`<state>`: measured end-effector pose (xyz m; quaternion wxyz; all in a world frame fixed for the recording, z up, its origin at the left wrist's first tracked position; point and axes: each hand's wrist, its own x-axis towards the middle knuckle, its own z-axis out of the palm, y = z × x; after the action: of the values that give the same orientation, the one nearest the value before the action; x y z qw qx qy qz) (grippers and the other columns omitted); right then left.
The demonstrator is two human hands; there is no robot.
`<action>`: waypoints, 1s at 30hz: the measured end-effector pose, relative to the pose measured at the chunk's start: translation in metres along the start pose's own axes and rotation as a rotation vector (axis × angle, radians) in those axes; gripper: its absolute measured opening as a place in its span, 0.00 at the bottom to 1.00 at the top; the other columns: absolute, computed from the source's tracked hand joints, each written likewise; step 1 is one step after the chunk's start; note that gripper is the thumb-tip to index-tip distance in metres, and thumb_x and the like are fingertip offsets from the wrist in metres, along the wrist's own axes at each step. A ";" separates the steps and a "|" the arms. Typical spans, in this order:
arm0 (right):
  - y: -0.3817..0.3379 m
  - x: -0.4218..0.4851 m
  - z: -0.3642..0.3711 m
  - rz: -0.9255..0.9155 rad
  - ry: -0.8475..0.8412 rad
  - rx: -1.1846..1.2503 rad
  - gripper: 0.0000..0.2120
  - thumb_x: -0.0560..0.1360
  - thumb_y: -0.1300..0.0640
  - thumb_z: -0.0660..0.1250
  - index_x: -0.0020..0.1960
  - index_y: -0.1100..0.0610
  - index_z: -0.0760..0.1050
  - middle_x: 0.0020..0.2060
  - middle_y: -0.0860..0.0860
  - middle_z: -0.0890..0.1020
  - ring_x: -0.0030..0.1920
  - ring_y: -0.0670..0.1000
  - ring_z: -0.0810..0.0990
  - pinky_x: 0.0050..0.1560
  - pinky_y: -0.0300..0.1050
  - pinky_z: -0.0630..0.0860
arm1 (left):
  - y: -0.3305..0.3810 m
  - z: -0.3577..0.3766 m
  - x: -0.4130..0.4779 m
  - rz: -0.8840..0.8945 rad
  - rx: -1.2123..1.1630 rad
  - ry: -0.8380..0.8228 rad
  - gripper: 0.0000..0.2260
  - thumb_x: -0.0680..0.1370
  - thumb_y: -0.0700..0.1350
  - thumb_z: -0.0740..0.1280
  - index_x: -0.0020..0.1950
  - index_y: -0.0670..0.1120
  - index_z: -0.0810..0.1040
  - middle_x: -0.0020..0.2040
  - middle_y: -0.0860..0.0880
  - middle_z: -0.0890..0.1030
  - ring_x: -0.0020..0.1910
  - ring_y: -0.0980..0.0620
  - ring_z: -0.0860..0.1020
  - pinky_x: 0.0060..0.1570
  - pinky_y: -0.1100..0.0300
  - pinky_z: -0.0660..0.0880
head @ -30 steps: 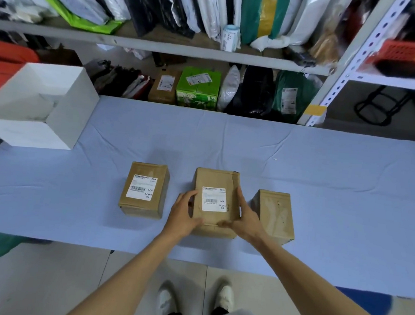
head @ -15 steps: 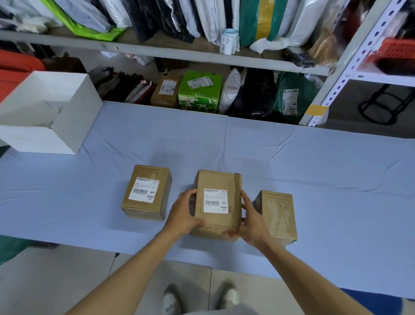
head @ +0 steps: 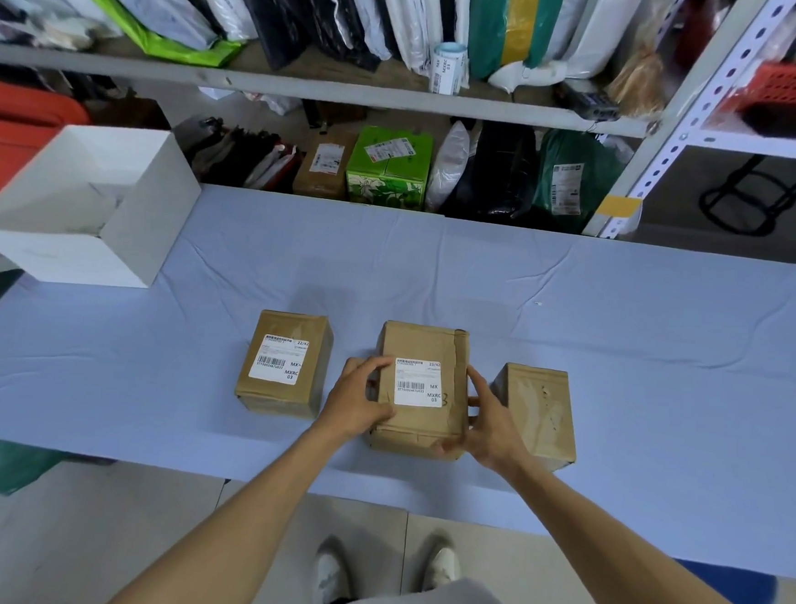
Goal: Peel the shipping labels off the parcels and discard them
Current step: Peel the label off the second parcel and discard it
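A big blue surface (head: 576,316) fills the middle. A white open box (head: 135,228) sits at its far left. Three brown boxes stand in a row near the front edge. The middle box (head: 430,347) is held from both sides. The left hand (head: 360,396) presses its left side, with fingers (head: 372,364) touching the edge of the white label (head: 416,382) on top. The right hand (head: 491,421) grasps the right side. The left box (head: 286,362) has a label (head: 279,359) too. The right box (head: 537,410) shows a bare top.
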<state>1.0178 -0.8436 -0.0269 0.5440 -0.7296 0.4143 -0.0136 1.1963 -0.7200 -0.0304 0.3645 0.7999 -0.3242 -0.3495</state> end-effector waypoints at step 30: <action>0.001 0.000 0.004 0.030 0.018 -0.045 0.56 0.63 0.68 0.77 0.78 0.44 0.48 0.50 0.44 0.74 0.46 0.48 0.77 0.41 0.40 0.80 | 0.005 0.000 0.000 -0.110 -0.112 -0.095 0.33 0.70 0.33 0.68 0.69 0.60 0.67 0.64 0.52 0.65 0.63 0.52 0.71 0.64 0.51 0.71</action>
<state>1.0188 -0.8405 -0.0294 0.5239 -0.7352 0.4301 -0.0025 1.1954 -0.7224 -0.0264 0.3730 0.7775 -0.2768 -0.4240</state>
